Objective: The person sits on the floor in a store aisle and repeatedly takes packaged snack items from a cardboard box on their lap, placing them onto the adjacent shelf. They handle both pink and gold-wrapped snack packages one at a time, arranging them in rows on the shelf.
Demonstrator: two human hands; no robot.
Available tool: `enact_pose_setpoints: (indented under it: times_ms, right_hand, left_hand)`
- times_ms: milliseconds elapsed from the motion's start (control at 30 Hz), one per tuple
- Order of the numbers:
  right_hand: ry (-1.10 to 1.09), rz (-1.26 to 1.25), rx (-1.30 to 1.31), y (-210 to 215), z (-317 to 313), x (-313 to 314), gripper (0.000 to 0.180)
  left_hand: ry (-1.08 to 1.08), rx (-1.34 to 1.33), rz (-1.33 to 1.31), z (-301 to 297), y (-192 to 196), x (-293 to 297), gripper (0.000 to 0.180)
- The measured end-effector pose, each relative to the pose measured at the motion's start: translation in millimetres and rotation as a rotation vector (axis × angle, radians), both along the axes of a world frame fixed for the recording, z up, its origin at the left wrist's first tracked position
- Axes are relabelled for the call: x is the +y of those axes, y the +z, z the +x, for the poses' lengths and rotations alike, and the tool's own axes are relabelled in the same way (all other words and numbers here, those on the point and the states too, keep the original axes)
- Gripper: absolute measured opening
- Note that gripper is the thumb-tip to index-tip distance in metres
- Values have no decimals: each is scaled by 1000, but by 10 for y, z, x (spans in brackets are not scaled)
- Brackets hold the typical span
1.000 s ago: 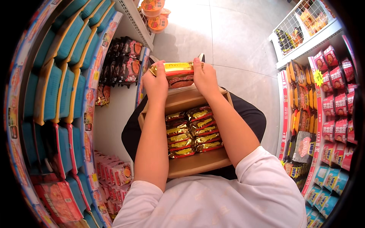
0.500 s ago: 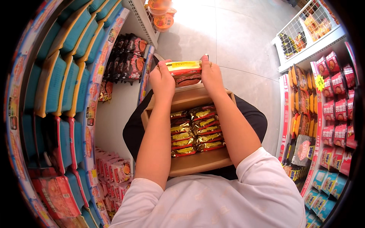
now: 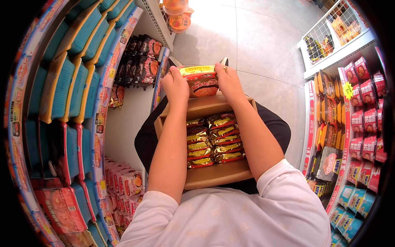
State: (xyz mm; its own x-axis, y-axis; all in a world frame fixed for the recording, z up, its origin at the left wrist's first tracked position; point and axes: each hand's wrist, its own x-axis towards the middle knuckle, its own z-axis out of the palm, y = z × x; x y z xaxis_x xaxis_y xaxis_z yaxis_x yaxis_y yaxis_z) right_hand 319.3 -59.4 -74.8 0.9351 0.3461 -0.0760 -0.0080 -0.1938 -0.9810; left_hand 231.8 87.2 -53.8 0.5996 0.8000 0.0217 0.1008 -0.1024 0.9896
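A brown, red and yellow noodle packet (image 3: 203,85) is stretched between my two hands, just past the far edge of an open cardboard box (image 3: 216,177). My left hand (image 3: 177,84) is closed on its left end, thumb on top. Round the right end my right hand (image 3: 229,84) is closed the same way. Inside the box, two columns of gold, yellow and red packets (image 3: 216,142) stand packed on edge. The box rests on my lap between my forearms. Most of my fingertips are hidden behind the held packet.
Shelves of teal trays (image 3: 61,90) rise close on my left. Dark packets (image 3: 140,68) and pink packets (image 3: 127,181) sit on the white shelving beyond. On the right are red-edged racks with pink-red packs (image 3: 362,111) and a wire basket (image 3: 329,35). Grey floor (image 3: 263,45) lies ahead.
The held packet has tilted, so more of its printed front now faces me. Both hands still grip its ends. The box and its packets look the same.
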Motion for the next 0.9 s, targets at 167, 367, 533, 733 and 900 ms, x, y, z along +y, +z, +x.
enact_pose_setpoints:
  times_ms: [167,367,533,733,900]
  right_hand:
    - [-48,41,-35,-53,-13,11,49]
    - [5,-17,15,7,6,-10,49]
    - [140,62,53,-66,53,-62,43]
    - [122,172,147,307,-56,-83,41]
    - [95,276,91,349,-87,-130,38]
  left_hand:
    - [-16,3,91,3,19,-16,53]
    - [-42,22,169,-24,59,7,53]
    - [-32,-13,49,-11,67,4,53]
    - [14,-45,-128,-42,128,20,54]
    - [28,-61,-293,-50,151,37,55]
